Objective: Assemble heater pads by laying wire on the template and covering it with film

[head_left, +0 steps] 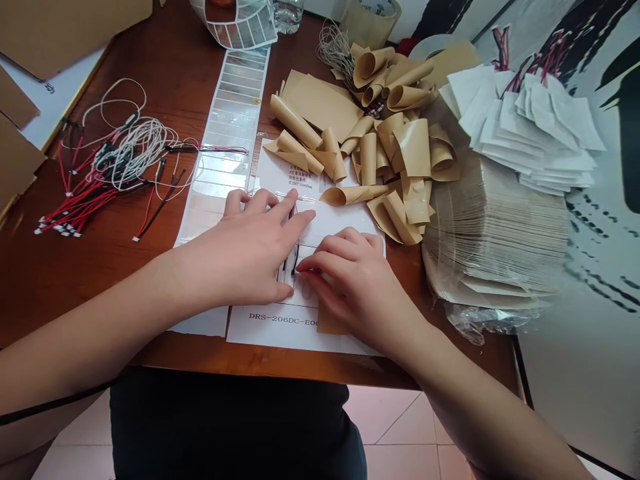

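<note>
My left hand lies palm down with its fingers spread, on a printed white sheet. Under and beside it run thin black and white wires, partly covered by the fingers. My right hand is closed in a pinch, its thumb and forefinger at the end of a black wire. A piece of brown paper shows beneath the right palm. Left of my hands, a strip of clear labels runs up the table from the sheet's side, with one red and black lead across it.
A tangle of white, red and black wires lies on the left. Curled brown paper pieces are heaped behind my right hand. On the right stands a stack of brown envelopes topped by white packets. Cardboard fills the far left.
</note>
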### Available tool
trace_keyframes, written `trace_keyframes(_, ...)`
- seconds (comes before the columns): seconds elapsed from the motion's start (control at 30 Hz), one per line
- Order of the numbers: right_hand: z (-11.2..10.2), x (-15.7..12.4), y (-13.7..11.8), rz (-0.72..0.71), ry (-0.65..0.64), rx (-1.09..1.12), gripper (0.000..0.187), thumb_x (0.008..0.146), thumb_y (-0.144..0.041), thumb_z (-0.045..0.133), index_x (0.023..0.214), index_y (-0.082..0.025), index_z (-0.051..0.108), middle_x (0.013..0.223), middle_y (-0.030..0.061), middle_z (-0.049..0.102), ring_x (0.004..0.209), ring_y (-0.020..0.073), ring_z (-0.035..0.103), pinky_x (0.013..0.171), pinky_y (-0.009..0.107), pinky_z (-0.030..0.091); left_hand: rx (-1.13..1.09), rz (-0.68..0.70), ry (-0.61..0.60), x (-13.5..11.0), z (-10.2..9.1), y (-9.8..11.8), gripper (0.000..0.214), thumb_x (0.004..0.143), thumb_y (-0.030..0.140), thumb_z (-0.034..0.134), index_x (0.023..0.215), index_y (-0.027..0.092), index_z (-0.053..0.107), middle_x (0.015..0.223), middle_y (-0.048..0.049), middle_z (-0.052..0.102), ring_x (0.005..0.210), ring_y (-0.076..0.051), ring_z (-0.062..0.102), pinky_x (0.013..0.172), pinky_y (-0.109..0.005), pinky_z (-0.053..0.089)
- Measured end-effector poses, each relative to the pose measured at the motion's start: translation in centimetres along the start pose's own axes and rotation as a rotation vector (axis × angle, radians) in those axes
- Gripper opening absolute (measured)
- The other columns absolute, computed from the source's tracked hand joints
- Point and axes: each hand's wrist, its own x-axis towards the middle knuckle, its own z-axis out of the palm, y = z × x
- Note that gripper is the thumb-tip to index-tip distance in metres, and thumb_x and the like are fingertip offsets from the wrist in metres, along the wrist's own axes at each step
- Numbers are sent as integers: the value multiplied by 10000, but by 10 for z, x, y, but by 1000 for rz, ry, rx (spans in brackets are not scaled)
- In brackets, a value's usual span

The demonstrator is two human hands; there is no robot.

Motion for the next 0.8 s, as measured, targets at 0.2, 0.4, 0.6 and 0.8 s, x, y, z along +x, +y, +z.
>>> trace_keyframes(0.2,5,1,4,-40,47,-43,182,1013,-238,573,889,-212,703,834,27,682,878,214,501,789,379,287,-8,-1,9,-1,1,2,930,784,492,622,1600,172,313,1712,-239,192,1444,-483,326,1098,-682,274)
trace_keyframes(0.4,10,2,5,-51,91,-97,155,996,-224,611,857,-209,679,804,16,658,862,210,497,811,384,287,-8,-11,6,-2,1,3,921,777,490,627,1589,174,327,1711,-238,196,1444,-482,324,1096,-666,283)
trace_keyframes(0.6,14,3,7,-51,107,-89,154,986,-223,628,839,-204,670,794,11,659,851,206,493,814,381,284,-5,-13,5,-1,1,3,947,766,471,633,1602,177,301,1711,-233,195,1444,-485,322,1098,-669,280)
trace_keyframes(0.8,15,1,8,-51,130,-59,140,986,-228,626,858,-211,681,804,14,668,849,206,502,799,378,288,18,-17,18,-1,1,4,910,764,452,638,1582,187,338,1708,-228,212,1432,-478,350,1097,-658,297)
